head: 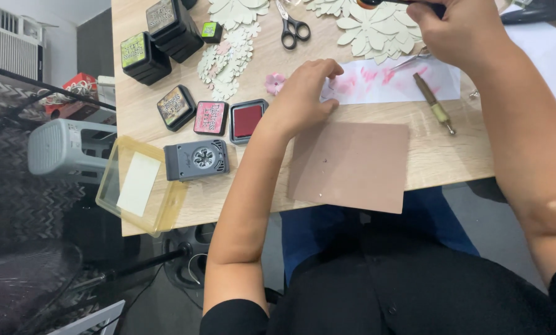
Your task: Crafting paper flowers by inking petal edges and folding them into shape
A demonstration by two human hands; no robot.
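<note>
My left hand [302, 93] rests with curled fingers on the left end of a white paper strip [408, 82] smudged with pink ink, holding it down on the wooden table [166, 205]. My right hand [458, 28] is closed on a dark-handled tool [389, 2] at the top edge, above a cream paper flower [377, 31]. An open red ink pad [248, 120] lies just left of my left hand. A small pink paper flower [275, 81] sits near my left thumb. A brown card sheet [350, 166] lies below the strip.
Several closed ink pads [175, 107] and stacked black ones [172, 28] stand at the left, with a grey paper punch [197, 159] and a clear yellow lid [135, 185] at the table's edge. Scissors [292, 26], small cream flower cutouts [225, 62] and a brass-tipped stylus [434, 103] lie around.
</note>
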